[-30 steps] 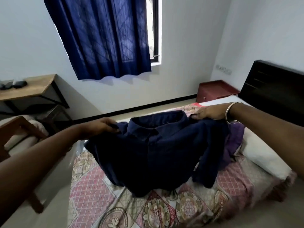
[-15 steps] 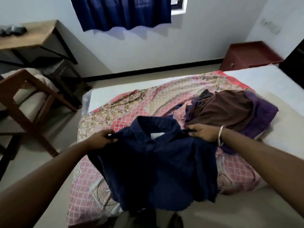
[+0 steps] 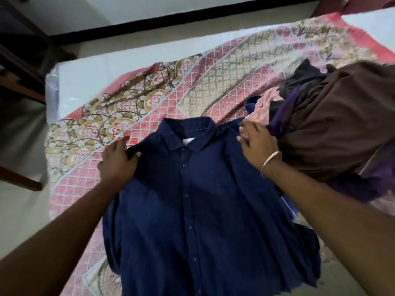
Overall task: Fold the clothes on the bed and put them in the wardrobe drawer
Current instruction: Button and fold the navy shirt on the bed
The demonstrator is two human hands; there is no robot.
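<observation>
Your left hand (image 3: pixel 116 161) pinches the navy shirt (image 3: pixel 198 208) at one shoulder; your right hand (image 3: pixel 256 146) presses the other. Soft, light, limp cloth: keep to the shoulder seams.

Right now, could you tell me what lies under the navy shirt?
The navy shirt lies buttons-up on the patterned bedspread, which shows around it. Anything directly beneath it is covered.

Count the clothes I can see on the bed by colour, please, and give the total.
Navy blue: 1, the shirt spread flat, front up
Brown: 1, on top of the heap
Purple: 1, under the brown one
Pink: 1, partly hidden
Dark grey or black: 1, at the far side of the heap
Total: 5 visible; the heap may hide more.
</observation>
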